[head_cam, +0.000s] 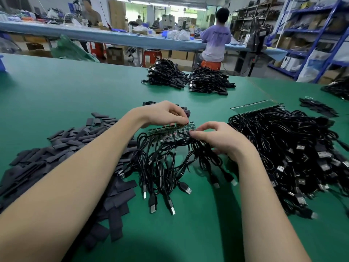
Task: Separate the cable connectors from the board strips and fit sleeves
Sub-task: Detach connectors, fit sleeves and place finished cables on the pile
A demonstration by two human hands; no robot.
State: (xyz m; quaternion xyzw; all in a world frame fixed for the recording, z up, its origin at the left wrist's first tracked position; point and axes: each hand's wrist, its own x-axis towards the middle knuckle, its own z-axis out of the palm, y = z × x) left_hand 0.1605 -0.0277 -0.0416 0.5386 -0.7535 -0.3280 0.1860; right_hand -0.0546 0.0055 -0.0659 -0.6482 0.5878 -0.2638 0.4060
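Pinching the top edge of the board strip [171, 130] with curled fingers, the left hand [166, 112] steadies it just above the green table [75, 87]. The right hand [217, 137] grips the strip's right end, where the last cable joins, its fingers bent round that corner. Black cables [162, 167] hang from the strip toward the person, their plugs lying loose on the table.

Snapping at the wrong spot looks like the main risk: if the right hand twists too hard or too far along, a connector piece could crack or a cable could tear from its joint. The tangled cables could also drag on each other and pull the strip askew.

No boxes or trays hold the parts here; everything lies in open piles. Flat dark sleeves [62, 148] are heaped at the left, beside the left forearm. A large heap of cables with another strip [253, 107] sits at the right, and two bundled stacks [187, 78] rest farther back.
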